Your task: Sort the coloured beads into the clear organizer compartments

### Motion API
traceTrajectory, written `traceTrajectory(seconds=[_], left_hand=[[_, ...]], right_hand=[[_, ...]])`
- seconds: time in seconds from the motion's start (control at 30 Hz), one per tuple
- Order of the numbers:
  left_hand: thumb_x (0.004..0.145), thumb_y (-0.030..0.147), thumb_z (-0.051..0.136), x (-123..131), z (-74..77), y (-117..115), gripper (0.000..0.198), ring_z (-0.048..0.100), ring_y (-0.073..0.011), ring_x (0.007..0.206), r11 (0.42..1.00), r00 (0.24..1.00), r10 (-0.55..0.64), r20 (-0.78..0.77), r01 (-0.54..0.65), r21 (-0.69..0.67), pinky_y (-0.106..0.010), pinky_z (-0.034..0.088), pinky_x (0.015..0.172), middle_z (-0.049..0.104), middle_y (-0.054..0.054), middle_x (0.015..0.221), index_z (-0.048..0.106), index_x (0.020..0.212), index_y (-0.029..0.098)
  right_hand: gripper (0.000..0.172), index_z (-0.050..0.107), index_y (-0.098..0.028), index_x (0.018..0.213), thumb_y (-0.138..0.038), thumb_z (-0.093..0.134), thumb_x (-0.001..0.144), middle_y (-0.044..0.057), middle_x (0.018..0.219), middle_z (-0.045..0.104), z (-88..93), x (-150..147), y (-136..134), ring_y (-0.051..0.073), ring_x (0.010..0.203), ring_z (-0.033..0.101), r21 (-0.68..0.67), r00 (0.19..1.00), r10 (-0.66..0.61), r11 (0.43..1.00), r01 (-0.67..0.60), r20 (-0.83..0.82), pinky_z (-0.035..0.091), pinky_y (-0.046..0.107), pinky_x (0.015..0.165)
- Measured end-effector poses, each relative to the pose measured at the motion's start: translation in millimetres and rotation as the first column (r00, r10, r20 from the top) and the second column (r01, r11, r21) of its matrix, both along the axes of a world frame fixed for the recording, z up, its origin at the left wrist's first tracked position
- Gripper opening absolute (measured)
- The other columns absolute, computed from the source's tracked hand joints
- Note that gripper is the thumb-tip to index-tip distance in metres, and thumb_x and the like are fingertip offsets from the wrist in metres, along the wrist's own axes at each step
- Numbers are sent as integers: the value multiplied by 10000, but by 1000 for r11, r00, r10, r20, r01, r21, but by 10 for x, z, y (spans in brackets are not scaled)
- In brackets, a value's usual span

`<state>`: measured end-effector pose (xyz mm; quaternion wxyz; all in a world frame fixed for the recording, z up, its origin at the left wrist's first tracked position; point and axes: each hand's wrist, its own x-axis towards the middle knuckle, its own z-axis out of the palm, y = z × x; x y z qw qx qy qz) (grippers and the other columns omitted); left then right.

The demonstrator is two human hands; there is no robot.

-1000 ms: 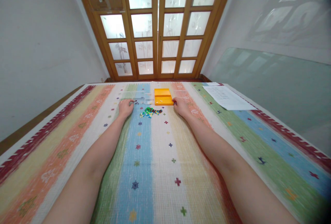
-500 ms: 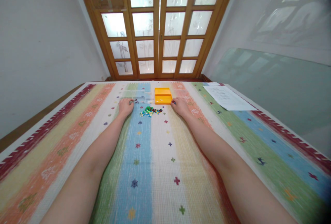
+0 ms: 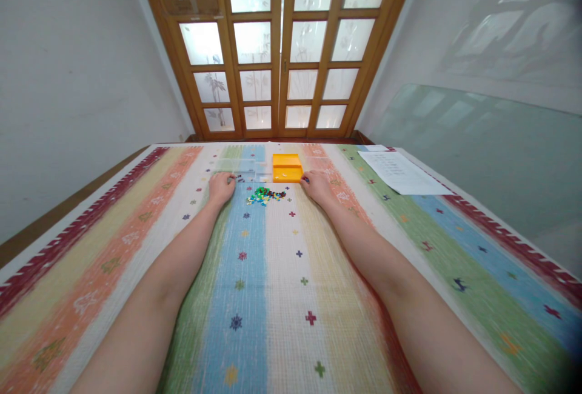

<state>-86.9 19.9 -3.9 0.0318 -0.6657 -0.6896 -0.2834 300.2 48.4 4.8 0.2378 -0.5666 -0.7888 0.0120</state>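
My left hand (image 3: 222,187) rests with curled fingers at the front left of a clear plastic box (image 3: 249,160). A few small dark pieces (image 3: 239,177) lie by its fingertips. My right hand (image 3: 316,186) has its fingers pressed together at the front right corner of a yellow open box (image 3: 287,168). Something dark shows at those fingertips, too small to name. Inside the yellow box, which has two sections, are a few small pale pieces. Between my hands lies a pile of tiny green, blue, yellow and dark pieces (image 3: 264,195).
A striped cloth (image 3: 282,297) covers the table. Printed paper sheets (image 3: 400,173) lie at the far right. Beyond the table's far edge stand wooden doors with glass panes (image 3: 282,48). A glass sheet (image 3: 482,157) leans along the right wall.
Both hands stay almost where they were. The view has shifted very slightly, and the boxes and the pile look unmoved.
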Motion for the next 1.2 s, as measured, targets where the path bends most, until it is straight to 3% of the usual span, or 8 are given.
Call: traceTrajectory(seconds=[0.2, 0.4, 1.2], left_hand=[[916, 239, 529, 21, 42, -49, 328, 643, -296, 1162, 1000, 1000, -7, -2, 7, -2, -434, 439, 1064, 769, -87, 1192, 788, 1118, 233], [910, 260, 558, 33, 79, -79, 347, 637, -331, 1173, 995, 995, 95, -22, -95, 10, -502, 395, 1087, 775, -102, 1193, 773, 1181, 235], [915, 286, 563, 13, 34, -49, 357, 646, -324, 1157, 999, 999, 44, -19, -44, 18, -470, 431, 1057, 763, -113, 1213, 761, 1203, 212]], right_hand=[[217, 757, -171, 1068, -236, 565, 989, 117, 1091, 728, 7, -6, -12, 250, 1042, 626, 7, 1000, -2, 1000, 2, 12, 433, 337, 949], [213, 758, -170, 1057, -233, 564, 994, 117, 1090, 729, 1, -13, -14, 249, 1039, 626, 16, 1000, -8, 1000, 7, 14, 433, 334, 945], [240, 768, -179, 1085, -236, 548, 1009, 119, 1098, 736, 14, -30, -32, 252, 1029, 629, 20, 999, -1, 1000, 0, 38, 422, 342, 967]])
